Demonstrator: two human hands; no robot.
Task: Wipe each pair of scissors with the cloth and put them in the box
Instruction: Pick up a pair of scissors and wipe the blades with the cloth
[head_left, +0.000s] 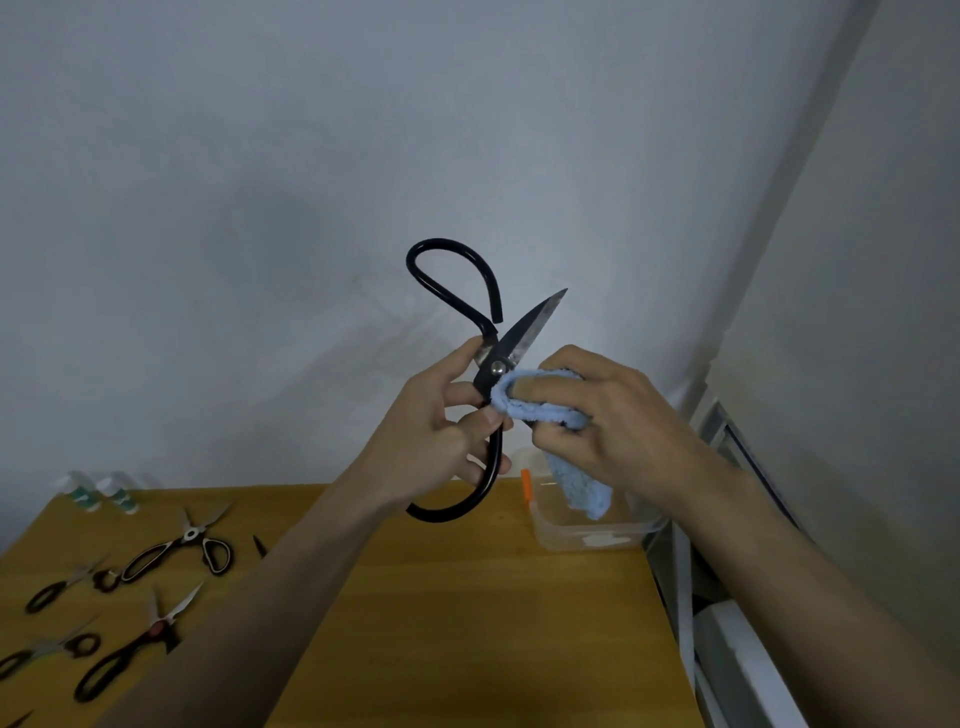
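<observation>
My left hand (441, 431) grips large black scissors (470, 291) near their pivot, held up in front of the wall with the blades spread apart. One blade points up and right; the other is wrapped in the blue cloth (540, 408). My right hand (608, 415) is shut on that cloth, pinching it around the lower blade. The cloth's loose end hangs down over a clear plastic box (587, 538) with an orange clip, standing at the table's far right.
Several other scissors (179, 545) lie on the left of the wooden table (467, 623). Two small white bottles (98, 493) stand at the far left corner. A metal frame (691, 571) borders the table's right edge.
</observation>
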